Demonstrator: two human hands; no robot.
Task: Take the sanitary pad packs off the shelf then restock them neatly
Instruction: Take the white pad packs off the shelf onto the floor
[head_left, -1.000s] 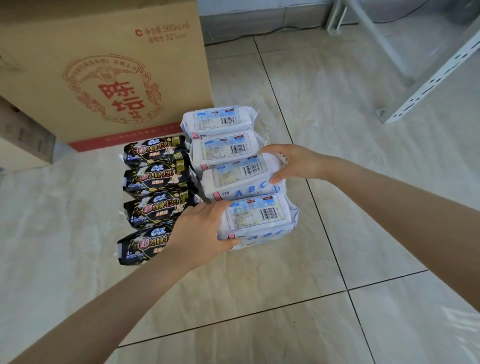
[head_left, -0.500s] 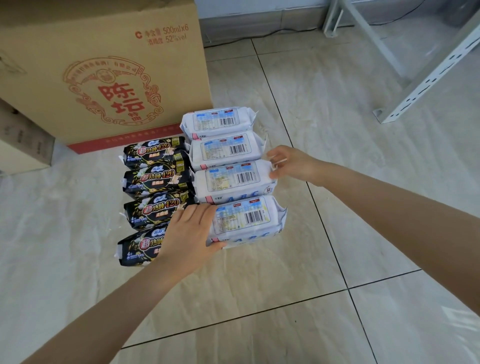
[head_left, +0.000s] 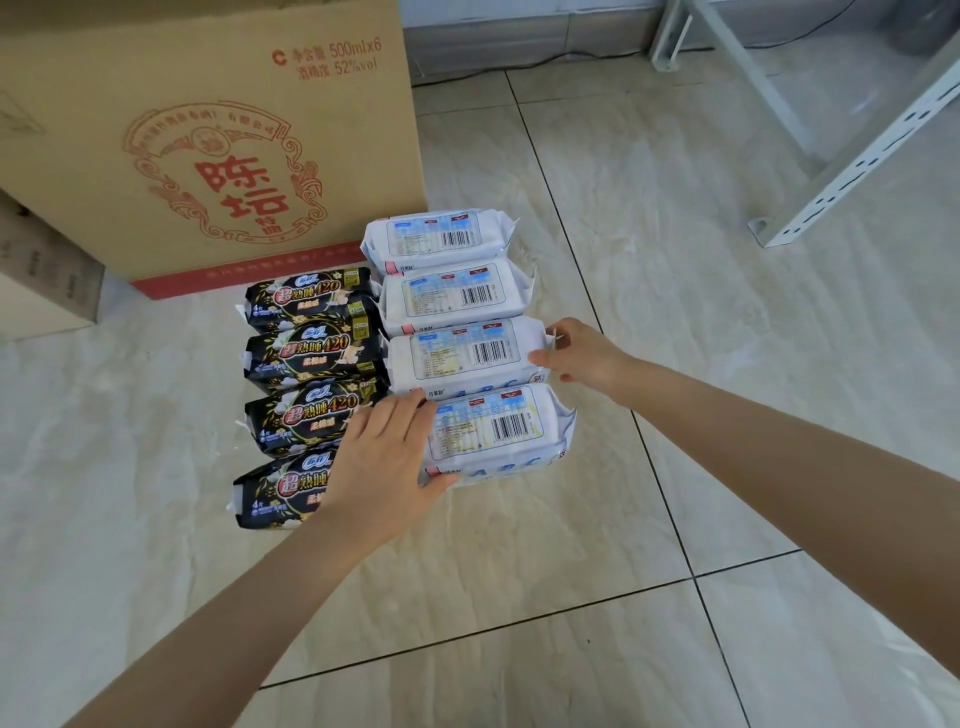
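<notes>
On the far left a big cardboard box (head_left: 208, 130) stands on the floor (head_left: 519, 545). Just in front of it lie four black packs (head_left: 311, 353) in a row, one behind the other, touching.

Next comes the left hand (head_left: 379, 462). Its fingers lie flat and straight on the left end of the nearest white pack (head_left: 498, 431), and the thumb lies along the near edge. It is pressing, not squeezing. It also hides part of the closest black pack.

The white packs (head_left: 447, 291) make a second row of four, right beside the black ones. So all the pad packs are down on the floor, not on a shelf.

The right hand (head_left: 582, 358) has curled fingers and pinches the right end of the third white pack (head_left: 462, 353). Far off to the right stands a metal shelf frame (head_left: 852, 161).

The job right now looks like tidying the white row. The nearest pack sticks out a bit more to the right than the others. To do it well, I think the right hand should nudge the ends until they line up, while the left hand keeps its pack from sliding into the black row. Push gently, since the soft packs can squash and the wrappers slip.
</notes>
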